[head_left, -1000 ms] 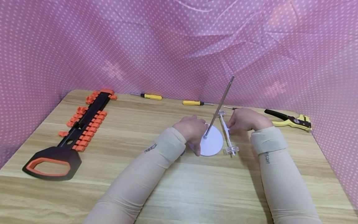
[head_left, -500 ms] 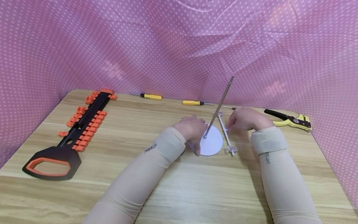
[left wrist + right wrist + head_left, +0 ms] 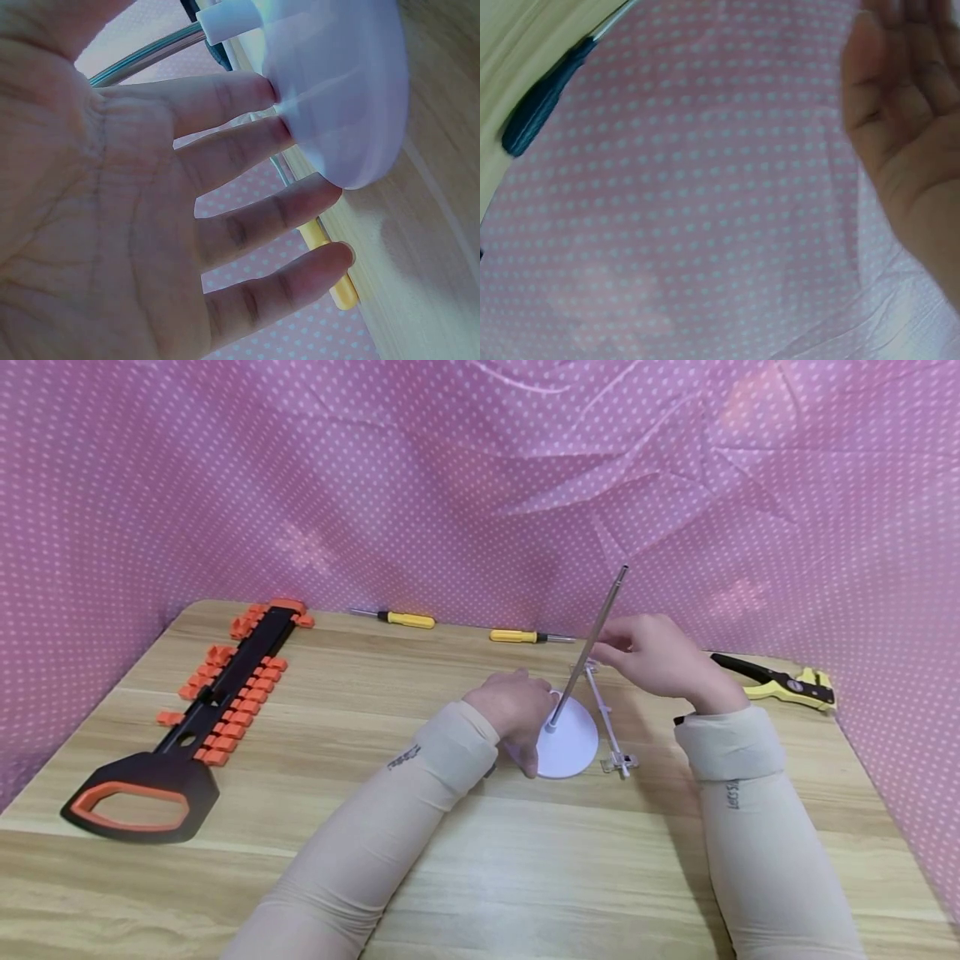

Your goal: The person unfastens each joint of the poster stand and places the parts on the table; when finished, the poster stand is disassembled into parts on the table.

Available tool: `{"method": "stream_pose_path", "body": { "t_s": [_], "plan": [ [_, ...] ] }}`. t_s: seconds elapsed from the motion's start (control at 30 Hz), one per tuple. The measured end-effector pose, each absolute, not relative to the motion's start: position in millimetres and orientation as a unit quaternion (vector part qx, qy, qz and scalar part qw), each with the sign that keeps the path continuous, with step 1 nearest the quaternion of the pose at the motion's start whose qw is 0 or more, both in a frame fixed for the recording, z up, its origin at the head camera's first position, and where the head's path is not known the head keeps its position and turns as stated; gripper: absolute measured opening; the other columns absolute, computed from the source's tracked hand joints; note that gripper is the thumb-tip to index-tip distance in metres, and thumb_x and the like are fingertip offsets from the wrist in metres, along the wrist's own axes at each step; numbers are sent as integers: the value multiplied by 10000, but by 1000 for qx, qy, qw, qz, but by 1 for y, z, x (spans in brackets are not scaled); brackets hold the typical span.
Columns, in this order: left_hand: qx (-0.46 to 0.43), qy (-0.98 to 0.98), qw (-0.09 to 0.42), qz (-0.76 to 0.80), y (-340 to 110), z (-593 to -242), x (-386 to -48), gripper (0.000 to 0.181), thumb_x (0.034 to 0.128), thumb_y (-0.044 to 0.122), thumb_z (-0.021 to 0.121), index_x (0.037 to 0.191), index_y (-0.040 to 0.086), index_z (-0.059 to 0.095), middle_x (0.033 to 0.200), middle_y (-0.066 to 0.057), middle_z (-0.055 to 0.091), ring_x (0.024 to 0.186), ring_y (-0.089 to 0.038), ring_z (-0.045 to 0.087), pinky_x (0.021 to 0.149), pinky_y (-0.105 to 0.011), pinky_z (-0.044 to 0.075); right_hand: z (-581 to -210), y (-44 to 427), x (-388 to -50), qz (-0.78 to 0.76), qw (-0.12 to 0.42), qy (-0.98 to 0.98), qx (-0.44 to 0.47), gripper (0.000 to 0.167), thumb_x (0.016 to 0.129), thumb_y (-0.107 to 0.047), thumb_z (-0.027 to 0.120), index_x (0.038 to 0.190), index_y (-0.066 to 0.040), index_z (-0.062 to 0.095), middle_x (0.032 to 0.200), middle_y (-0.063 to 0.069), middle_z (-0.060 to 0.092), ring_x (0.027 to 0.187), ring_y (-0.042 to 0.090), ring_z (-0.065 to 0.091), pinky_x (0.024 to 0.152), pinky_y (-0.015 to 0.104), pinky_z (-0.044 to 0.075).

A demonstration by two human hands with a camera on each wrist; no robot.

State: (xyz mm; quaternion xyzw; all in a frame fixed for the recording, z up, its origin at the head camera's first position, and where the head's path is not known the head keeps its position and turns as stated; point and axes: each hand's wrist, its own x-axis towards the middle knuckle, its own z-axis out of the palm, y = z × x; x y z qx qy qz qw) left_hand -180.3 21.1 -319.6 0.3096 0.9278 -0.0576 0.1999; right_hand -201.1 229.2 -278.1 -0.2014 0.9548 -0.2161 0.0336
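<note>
A round white base (image 3: 573, 747) with a slanting metal rod (image 3: 602, 622) stands on the table. My left hand (image 3: 517, 710) is at the base's left side, its fairly straight fingertips against the disc (image 3: 337, 97) in the left wrist view. My right hand (image 3: 652, 660) is raised beside the rod, fingers loosely bent; whether they touch the rod is hard to tell. In the right wrist view the right hand (image 3: 915, 120) is partly cut off, and nothing shows in it. Just right of the base lies a slim white bar (image 3: 607, 718) with clear end pieces.
Two yellow-handled screwdrivers (image 3: 408, 620) lie along the back edge. A dark-handled tool (image 3: 547, 97) shows in the right wrist view. Yellow-and-black pliers (image 3: 795, 689) are at the right. A black rack with orange clips (image 3: 232, 702) lies at the left.
My right hand has left the white bar and moved up toward the rod. The bar has turned slightly and lies by the base. My left hand stays put.
</note>
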Motion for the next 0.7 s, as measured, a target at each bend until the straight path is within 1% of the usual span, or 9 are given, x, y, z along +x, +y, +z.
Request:
{"method": "stream_pose_path", "body": {
  "t_s": [0.07,0.17,0.23,0.33,0.43,0.5,0.6,0.7],
  "plan": [
    [311,928,200,-57,21,-319,-180,1139,691,542,968,1631,181,436,1659,11,466,1446,-293,481,1157,-446,484,-276,227,-199,-241,26,949,-201,229,1061,-332,649,1147,-191,808,996,31,815,903,218,743,793,397,582],
    [312,927,199,-57,21,-319,-180,1123,693,544,966,1623,182,451,1639,14,489,1396,-273,507,1130,-429,499,-273,224,-196,-266,35,942,-201,225,1062,-290,641,1196,-199,798,1041,36,813,944,245,756,809,391,587],
    [312,927,198,-54,21,-319,-180,1110,693,544,966,1616,184,465,1621,15,508,1359,-260,522,1109,-417,508,-272,223,-195,-275,40,939,-203,236,1058,-248,635,1228,-193,790,1074,40,812,971,257,761,834,407,596],
    [313,927,198,-52,20,-320,-181,1101,692,542,967,1610,186,475,1600,18,529,1329,-248,532,1095,-403,513,-271,221,-194,-286,36,935,-205,230,1054,-229,645,1227,-181,788,1096,37,813,1004,279,764,882,454,612],
    [315,927,197,-50,20,-319,-181,1104,689,542,968,1609,183,475,1588,17,540,1302,-240,539,1085,-395,516,-271,220,-194,-297,25,933,-202,219,1052,-253,666,1213,-180,794,1104,25,815,1024,278,763,914,477,611],
    [316,927,196,-50,20,-319,-181,1107,688,541,969,1610,181,473,1586,16,543,1293,-239,543,1081,-394,518,-270,220,-193,-306,18,931,-199,234,1055,-288,669,1213,-169,795,1106,32,815,1031,274,765,912,480,605],
    [317,927,195,-50,20,-320,-181,1108,686,543,970,1608,179,476,1581,17,548,1290,-240,545,1081,-399,517,-269,219,-192,-320,11,927,-198,293,1069,-352,643,1222,-151,791,1114,44,814,1048,257,760,907,455,592],
    [318,927,193,-50,20,-321,-181,1102,685,544,970,1604,181,483,1578,16,550,1304,-247,543,1092,-410,512,-268,219,-190,-337,2,918,-206,337,1091,-380,595,1211,-132,790,1107,54,815,1029,249,752,893,416,590]
  ]
}}
